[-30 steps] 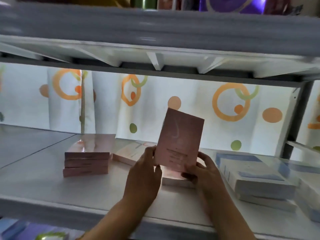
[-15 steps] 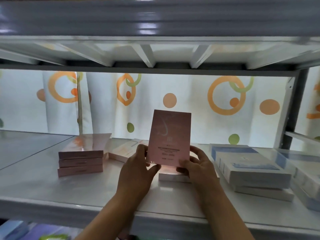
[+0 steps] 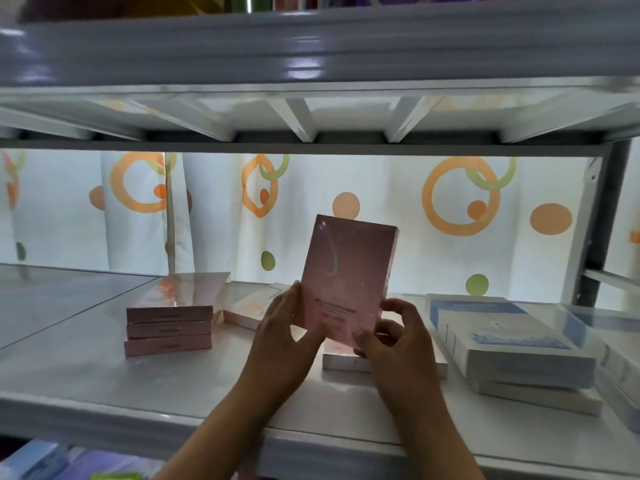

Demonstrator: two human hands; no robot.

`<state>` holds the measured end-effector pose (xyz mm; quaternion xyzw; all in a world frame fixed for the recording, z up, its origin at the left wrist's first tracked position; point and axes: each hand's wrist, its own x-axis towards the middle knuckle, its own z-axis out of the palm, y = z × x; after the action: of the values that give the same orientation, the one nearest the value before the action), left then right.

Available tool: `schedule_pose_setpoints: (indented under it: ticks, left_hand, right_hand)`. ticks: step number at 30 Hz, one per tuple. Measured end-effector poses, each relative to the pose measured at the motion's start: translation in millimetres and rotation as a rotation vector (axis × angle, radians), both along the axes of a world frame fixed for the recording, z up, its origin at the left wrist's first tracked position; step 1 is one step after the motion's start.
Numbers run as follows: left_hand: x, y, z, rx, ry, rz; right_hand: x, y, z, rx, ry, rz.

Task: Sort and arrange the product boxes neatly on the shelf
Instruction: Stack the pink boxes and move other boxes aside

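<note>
- Head view: we see a pink box (image 3: 348,277) held upright above the shelf (image 3: 207,375), its printed face toward the camera and its top leaning slightly to the right.
- The left hand (image 3: 282,336) grips the lower left edge of the pink box, its thumb lying on the front face and its fingers hidden behind.
- The right hand (image 3: 398,336) pinches the lower right corner of the pink box, with curled fingers on the side edge and the thumb at the bottom corner.
- To the left of the pink box, a stack of three pink boxes (image 3: 173,322) lies flat on the shelf, spines toward us.
- Between that stack and the pink box, a pale flat box (image 3: 251,304) lies on the shelf, partly hidden by the left hand.
- Directly below the pink box, behind the right hand, another flat box (image 3: 341,358) rests on the shelf; we cannot tell its colour for sure.
- To the right of the pink box, a pile of blue-and-white boxes (image 3: 502,344) lies flat, reaching to the shelf's right end.
- Behind the pink box hangs a white curtain (image 3: 460,195) printed with orange rings and green and orange dots.
- Above the pink box runs the underside of the upper shelf (image 3: 311,64), blurred.
</note>
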<state>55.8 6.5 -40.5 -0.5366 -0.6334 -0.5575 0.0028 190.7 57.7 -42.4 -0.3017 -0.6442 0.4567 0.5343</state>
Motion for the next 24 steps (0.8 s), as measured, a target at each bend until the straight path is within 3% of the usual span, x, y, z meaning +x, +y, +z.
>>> schedule_pose_setpoints:
  ticks: [5,8,14,18,24]
  left_hand:
    - [0.9,-0.7,10.2,-0.080,-0.300,-0.235]
    - [-2.2,0.7,11.4,-0.063,-0.359,-0.303]
    - [-7.4,-3.9,10.7,-0.027,-0.461,-0.369]
    - [-14.7,-6.4,11.1,0.024,-0.554,-0.397]
    - [-22.3,-4.4,11.2,0.112,-0.575,-0.213]
  right_hand:
    - [-11.0,-18.4,3.2,0.337,-0.321,-0.071]
    - [-13.6,-19.4,1.0,0.475,-0.374,-0.057]
    - [-12.7,-18.8,-4.2,0.502,-0.334,0.081]
    - [-11.7,-18.3,-2.7,0.528,-0.326,-0.026]
    - [-7.9,-15.2,-1.9,0.305,-0.324,-0.122]
